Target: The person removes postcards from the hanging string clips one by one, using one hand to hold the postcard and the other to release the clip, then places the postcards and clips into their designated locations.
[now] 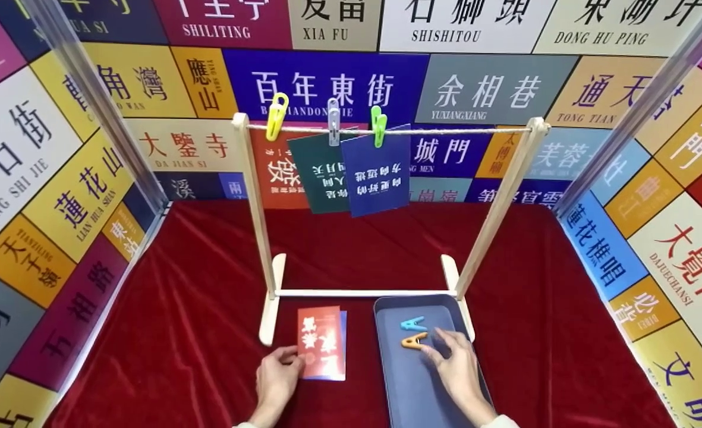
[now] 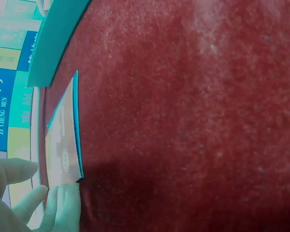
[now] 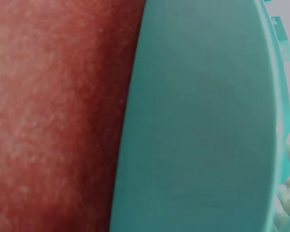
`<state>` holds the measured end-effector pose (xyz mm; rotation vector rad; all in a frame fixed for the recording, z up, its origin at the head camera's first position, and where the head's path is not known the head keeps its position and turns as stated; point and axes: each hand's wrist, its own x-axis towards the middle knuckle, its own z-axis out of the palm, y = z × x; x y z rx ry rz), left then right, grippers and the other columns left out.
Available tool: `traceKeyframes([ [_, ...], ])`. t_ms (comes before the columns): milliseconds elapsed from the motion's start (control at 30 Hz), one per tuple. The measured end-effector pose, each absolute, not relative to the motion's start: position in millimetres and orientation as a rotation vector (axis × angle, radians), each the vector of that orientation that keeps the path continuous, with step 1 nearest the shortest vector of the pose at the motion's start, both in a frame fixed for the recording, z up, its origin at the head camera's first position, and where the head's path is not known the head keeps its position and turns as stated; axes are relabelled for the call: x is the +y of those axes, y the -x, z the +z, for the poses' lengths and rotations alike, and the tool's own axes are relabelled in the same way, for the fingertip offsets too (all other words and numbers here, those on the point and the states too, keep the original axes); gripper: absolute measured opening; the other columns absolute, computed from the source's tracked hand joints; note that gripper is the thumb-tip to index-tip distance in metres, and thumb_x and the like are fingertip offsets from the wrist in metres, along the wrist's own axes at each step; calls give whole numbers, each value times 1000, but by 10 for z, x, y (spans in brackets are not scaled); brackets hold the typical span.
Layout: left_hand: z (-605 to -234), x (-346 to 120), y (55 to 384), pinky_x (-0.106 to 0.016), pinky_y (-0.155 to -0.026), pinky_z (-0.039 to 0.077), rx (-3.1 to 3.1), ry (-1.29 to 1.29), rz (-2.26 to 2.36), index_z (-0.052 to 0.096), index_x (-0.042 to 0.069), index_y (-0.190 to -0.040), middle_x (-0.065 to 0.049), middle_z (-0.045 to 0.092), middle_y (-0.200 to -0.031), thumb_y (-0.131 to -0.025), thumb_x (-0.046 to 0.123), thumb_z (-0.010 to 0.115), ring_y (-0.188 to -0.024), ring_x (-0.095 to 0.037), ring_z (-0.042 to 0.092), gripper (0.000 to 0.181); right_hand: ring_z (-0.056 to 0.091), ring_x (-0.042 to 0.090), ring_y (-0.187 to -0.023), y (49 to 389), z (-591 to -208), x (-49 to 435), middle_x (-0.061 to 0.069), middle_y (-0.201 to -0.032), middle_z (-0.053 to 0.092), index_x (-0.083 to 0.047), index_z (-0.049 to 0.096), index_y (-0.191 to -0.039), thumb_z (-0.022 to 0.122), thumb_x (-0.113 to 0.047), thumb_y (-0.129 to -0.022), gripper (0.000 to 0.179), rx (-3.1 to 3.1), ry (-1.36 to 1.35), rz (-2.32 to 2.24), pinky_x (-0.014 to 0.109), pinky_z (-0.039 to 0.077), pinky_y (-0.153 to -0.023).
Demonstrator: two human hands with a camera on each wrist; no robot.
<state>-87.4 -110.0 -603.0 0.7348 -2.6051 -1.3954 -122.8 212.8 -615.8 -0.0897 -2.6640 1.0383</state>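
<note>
A red card [image 1: 321, 342] with white characters lies over a blue card [image 1: 343, 351] on the red cloth. My left hand [image 1: 279, 374] touches the pair at the lower left edge; in the left wrist view, fingers [image 2: 63, 208] rest at the cards' near end while other digits stay apart. My right hand [image 1: 459, 364] is over the grey tray [image 1: 401, 392], thumb and forefinger spread beside an orange clothespin [image 1: 414, 340]. A blue clothespin [image 1: 413, 323] lies just beyond it. The right wrist view shows mostly the tray's outer wall, with a few fingertips at the right edge.
Behind the cards stands a wooden rack [image 1: 255, 208] with a rope [image 1: 457, 131]. Yellow [image 1: 276, 117], grey [image 1: 333, 122] and green [image 1: 378, 126] clothespins hold red [image 1: 273, 178], dark green [image 1: 321, 172] and blue hanging cards [image 1: 377, 172]. Printed panels wall in the table.
</note>
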Motion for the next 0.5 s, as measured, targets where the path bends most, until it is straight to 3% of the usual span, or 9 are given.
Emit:
traceKeyframes([
  [100,-5977,-1077,863,-37,-73,61,-2564,-652,-1441,77,9,-107,-8,78,-94,-79,18,83,-82,-21,74,30,64,36,-115,1211,-6109,2142,15,-117,68,-1,71,-121,85,-12,-78,46,-2608,47,1037,50,52,-102],
  [267,-5873,-1019,864,-37,-76,63,-2533,-521,-1464,72,4,-114,-16,73,-103,-77,14,86,-87,-26,73,41,65,35,-110,1193,-6017,2130,14,-114,69,-3,73,-116,87,-9,-75,44,-2514,-71,972,50,51,-94],
  [500,-5666,-916,905,-37,-80,62,-2496,-387,-1480,71,6,-118,-15,71,-109,-75,13,87,-96,-31,70,46,64,31,-103,1207,-5841,2105,12,-109,70,-3,74,-114,90,-4,-68,48,-2378,-223,877,38,46,-84],
])
